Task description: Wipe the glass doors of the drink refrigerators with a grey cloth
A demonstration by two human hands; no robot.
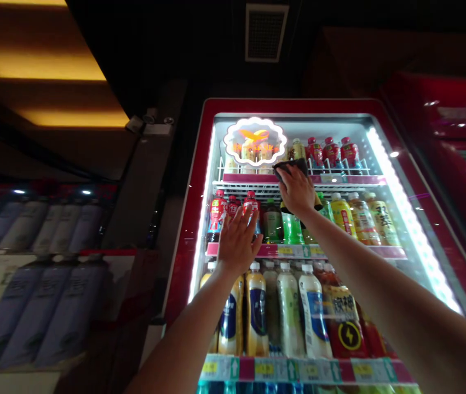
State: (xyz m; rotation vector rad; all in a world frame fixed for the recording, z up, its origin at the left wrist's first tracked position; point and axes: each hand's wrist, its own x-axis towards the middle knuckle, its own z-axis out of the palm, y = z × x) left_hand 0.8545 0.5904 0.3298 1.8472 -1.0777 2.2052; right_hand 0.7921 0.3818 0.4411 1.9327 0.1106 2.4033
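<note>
A: Where's the cloth [290, 164]?
B: Under the person's right hand [297, 189], seemingly against the glass door [191, 213], by the lit sign's [255, 141] lower right edge.
A: And each grip?
B: The right clasps the cloth; the left hand [236, 238] is splayed, holding nothing.
A: What would help?
B: Flat cloth, even pressure, overlapping strokes; bare left fingers could smudge the glass.

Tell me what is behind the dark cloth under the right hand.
Just above the cloth, the upper part of a yellowish bottle shows on the top shelf. Its lower part, and whatever else stands directly behind the cloth and right hand, is covered.
</note>
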